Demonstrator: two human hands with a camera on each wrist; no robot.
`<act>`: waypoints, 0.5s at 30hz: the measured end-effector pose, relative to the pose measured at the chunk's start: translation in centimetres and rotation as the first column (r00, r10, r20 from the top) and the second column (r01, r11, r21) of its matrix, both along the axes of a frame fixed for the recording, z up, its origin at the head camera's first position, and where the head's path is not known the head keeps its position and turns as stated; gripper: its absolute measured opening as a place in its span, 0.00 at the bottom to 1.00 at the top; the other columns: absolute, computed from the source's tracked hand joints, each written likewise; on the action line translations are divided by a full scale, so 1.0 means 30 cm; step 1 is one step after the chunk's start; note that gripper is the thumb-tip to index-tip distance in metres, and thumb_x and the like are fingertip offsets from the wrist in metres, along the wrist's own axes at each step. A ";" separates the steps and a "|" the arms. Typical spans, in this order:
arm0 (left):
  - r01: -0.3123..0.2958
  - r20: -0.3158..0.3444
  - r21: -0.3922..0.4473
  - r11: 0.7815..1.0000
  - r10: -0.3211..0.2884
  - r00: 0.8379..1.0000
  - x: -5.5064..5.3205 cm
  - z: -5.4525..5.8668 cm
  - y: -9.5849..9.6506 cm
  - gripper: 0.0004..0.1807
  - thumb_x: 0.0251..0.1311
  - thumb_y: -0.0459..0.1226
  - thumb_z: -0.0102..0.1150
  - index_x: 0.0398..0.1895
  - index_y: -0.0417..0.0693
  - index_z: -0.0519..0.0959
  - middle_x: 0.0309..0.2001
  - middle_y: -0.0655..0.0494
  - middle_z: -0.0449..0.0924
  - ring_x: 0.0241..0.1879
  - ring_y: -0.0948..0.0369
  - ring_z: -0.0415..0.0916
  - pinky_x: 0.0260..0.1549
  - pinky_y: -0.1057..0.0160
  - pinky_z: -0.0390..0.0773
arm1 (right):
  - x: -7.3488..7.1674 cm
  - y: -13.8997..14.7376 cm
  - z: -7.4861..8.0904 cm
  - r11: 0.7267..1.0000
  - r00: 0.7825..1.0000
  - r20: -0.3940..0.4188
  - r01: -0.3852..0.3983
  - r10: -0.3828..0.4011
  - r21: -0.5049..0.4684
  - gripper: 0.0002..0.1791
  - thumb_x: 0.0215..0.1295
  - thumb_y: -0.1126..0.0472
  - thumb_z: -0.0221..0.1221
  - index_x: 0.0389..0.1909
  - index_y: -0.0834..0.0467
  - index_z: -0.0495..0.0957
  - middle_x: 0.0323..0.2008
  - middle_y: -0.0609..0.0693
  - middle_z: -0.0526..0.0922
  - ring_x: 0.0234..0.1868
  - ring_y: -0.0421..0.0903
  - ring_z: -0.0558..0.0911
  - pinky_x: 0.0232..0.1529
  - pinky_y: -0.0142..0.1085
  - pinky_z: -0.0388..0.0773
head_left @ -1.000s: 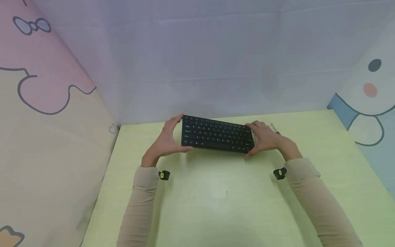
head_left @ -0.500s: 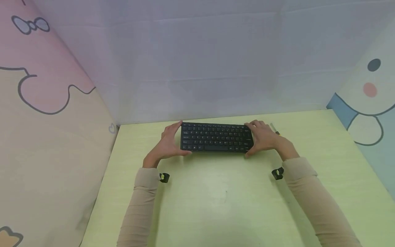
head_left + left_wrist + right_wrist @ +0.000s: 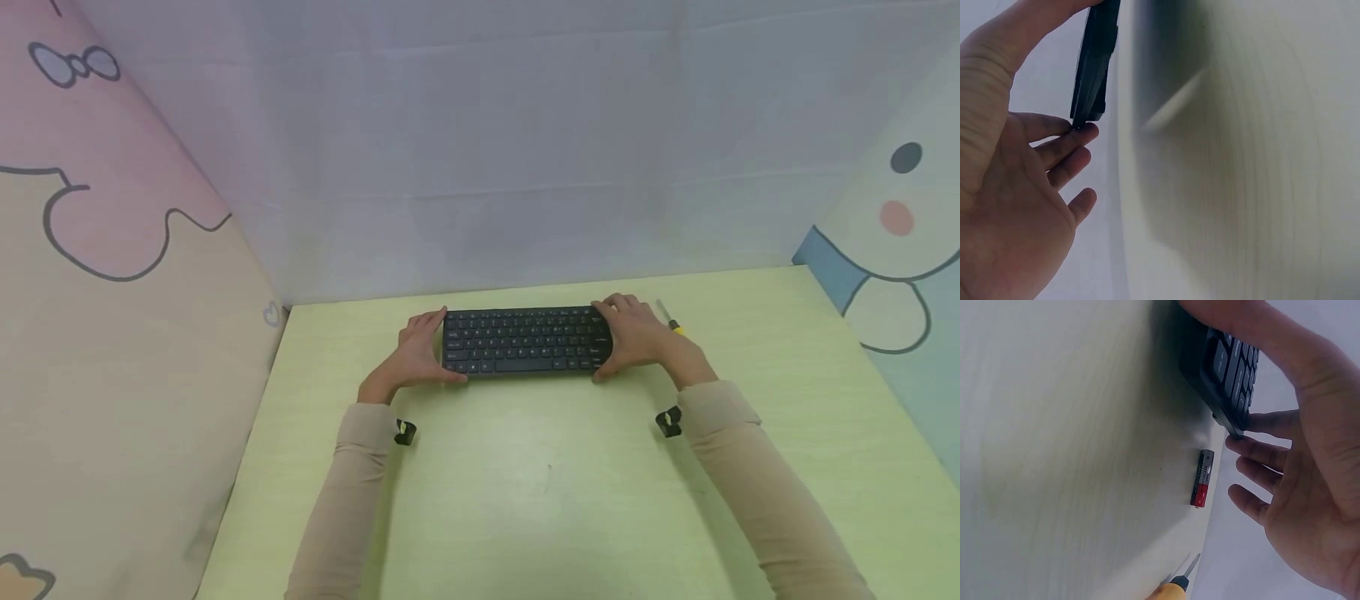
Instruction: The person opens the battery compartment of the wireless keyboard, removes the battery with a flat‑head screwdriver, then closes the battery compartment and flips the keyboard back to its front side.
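A black compact keyboard [image 3: 527,342] is held between both hands, its keys facing up in the head view. My left hand [image 3: 420,354] grips its left end, thumb on the near edge and fingers at the far corner. At the right end, my right hand [image 3: 632,332] holds it in the same way. Both wrist views show the keyboard raised a little off the table, its shadow beneath. From the left wrist only the dark end [image 3: 1092,69] of the keyboard shows. A red and grey battery [image 3: 1202,479] lies on the table near the right hand, out of sight in the head view.
Behind the right hand lies a screwdriver [image 3: 670,319] with a yellow handle. The pale table [image 3: 525,517] ends at a white cloth backdrop [image 3: 525,150]. Printed cloth walls [image 3: 120,400] stand at both sides.
The keyboard has gone from slanted to nearly level in the head view, its left end coming down and nearer. The left hand moved with it; the right hand shifted slightly left.
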State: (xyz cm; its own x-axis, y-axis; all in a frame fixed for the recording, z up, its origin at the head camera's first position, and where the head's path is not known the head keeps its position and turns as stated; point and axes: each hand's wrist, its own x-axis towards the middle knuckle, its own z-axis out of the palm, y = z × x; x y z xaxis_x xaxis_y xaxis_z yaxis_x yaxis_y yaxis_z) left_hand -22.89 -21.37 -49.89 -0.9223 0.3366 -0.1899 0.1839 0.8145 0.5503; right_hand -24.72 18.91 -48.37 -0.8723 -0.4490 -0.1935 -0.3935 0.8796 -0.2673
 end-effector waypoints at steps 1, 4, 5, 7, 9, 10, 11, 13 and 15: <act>0.001 0.001 -0.012 1.000 -0.001 1.000 -0.004 -0.004 0.002 0.76 0.36 0.56 0.84 0.84 0.51 0.42 0.82 0.44 0.49 0.82 0.44 0.42 0.79 0.35 0.45 | -0.002 -0.001 -0.001 1.000 1.000 -0.001 0.001 -0.001 0.005 0.76 0.30 0.31 0.80 0.77 0.66 0.56 0.69 0.67 0.65 0.71 0.68 0.64 0.71 0.65 0.64; 0.008 -0.006 -0.045 0.999 -0.008 1.000 -0.016 -0.012 0.008 0.76 0.35 0.57 0.84 0.84 0.48 0.43 0.81 0.44 0.51 0.81 0.44 0.43 0.79 0.36 0.46 | -0.011 -0.005 -0.007 1.000 1.000 0.003 0.008 -0.008 0.028 0.75 0.31 0.32 0.80 0.78 0.66 0.56 0.70 0.67 0.66 0.72 0.67 0.63 0.71 0.64 0.64; 0.010 -0.007 -0.051 0.999 -0.010 1.000 -0.021 -0.014 0.010 0.76 0.35 0.57 0.84 0.84 0.48 0.44 0.81 0.44 0.51 0.81 0.44 0.44 0.79 0.36 0.46 | -0.013 -0.005 -0.008 0.999 1.000 0.005 0.011 -0.011 0.034 0.75 0.31 0.32 0.80 0.78 0.66 0.56 0.70 0.66 0.66 0.72 0.67 0.63 0.71 0.64 0.64; 0.015 -0.007 -0.060 0.998 -0.015 1.000 -0.030 -0.018 0.011 0.76 0.35 0.57 0.83 0.84 0.47 0.44 0.81 0.43 0.52 0.81 0.43 0.44 0.79 0.36 0.47 | -0.019 -0.008 -0.012 0.999 1.000 0.007 0.016 -0.016 0.042 0.76 0.32 0.32 0.80 0.78 0.66 0.55 0.70 0.66 0.65 0.72 0.66 0.63 0.71 0.63 0.64; 0.017 -0.007 -0.061 0.998 -0.018 1.000 -0.038 -0.023 0.011 0.75 0.35 0.57 0.84 0.84 0.47 0.44 0.81 0.43 0.52 0.81 0.43 0.45 0.79 0.37 0.48 | -0.022 -0.010 -0.014 0.999 1.000 0.004 0.014 -0.014 0.047 0.76 0.32 0.32 0.80 0.78 0.66 0.55 0.70 0.67 0.65 0.72 0.67 0.63 0.71 0.63 0.64; 0.017 -0.006 -0.062 0.998 -0.017 1.000 -0.042 -0.026 0.012 0.75 0.35 0.57 0.84 0.84 0.47 0.45 0.81 0.43 0.52 0.81 0.43 0.45 0.79 0.37 0.49 | -0.022 -0.011 -0.014 0.999 1.000 0.004 0.015 -0.015 0.050 0.76 0.32 0.32 0.80 0.78 0.66 0.55 0.70 0.67 0.65 0.72 0.67 0.62 0.71 0.63 0.64; 0.018 -0.009 -0.065 0.998 -0.019 1.000 -0.045 -0.030 0.012 0.75 0.35 0.57 0.84 0.84 0.46 0.45 0.81 0.43 0.53 0.80 0.43 0.46 0.78 0.37 0.50 | -0.022 -0.013 -0.014 0.999 1.000 0.000 0.013 -0.013 0.052 0.76 0.32 0.32 0.80 0.78 0.67 0.55 0.70 0.67 0.65 0.72 0.67 0.63 0.71 0.63 0.64; 0.019 -0.013 -0.073 0.997 -0.020 1.000 -0.050 -0.036 0.012 0.75 0.35 0.56 0.84 0.83 0.45 0.46 0.80 0.43 0.54 0.80 0.43 0.47 0.77 0.38 0.52 | -0.024 -0.015 -0.014 0.998 1.000 -0.006 0.009 -0.008 0.057 0.75 0.33 0.32 0.79 0.78 0.67 0.55 0.70 0.67 0.65 0.72 0.67 0.62 0.71 0.64 0.64; 0.019 -0.017 -0.087 0.996 -0.021 1.000 -0.053 -0.043 0.012 0.75 0.35 0.57 0.84 0.83 0.44 0.46 0.80 0.43 0.54 0.80 0.43 0.47 0.77 0.39 0.53 | -0.023 -0.019 -0.012 0.998 1.000 -0.007 0.008 -0.008 0.057 0.75 0.33 0.32 0.80 0.78 0.67 0.55 0.70 0.67 0.65 0.72 0.67 0.62 0.72 0.64 0.63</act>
